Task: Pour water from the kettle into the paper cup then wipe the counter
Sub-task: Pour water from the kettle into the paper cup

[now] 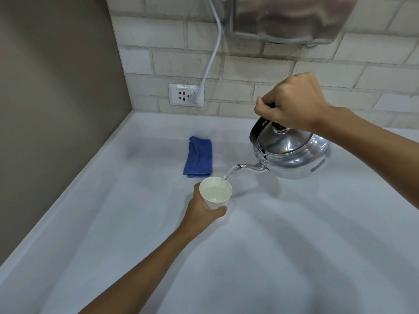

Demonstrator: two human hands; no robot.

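Observation:
A shiny metal kettle (294, 152) hangs tilted above the white counter (294, 245), spout to the left. My right hand (292, 103) grips its black handle from above. A thin stream of water runs from the spout into a white paper cup (215, 193), which holds some water. My left hand (201, 211) is wrapped around the cup's lower side. A folded blue cloth (199, 157) lies on the counter just behind the cup.
A tiled wall stands at the back with a socket plate (186, 95) and a white cable (214, 46) plugged into it. A metal appliance (290, 17) is mounted high on the wall. A brown side wall (56, 98) borders the counter on the left.

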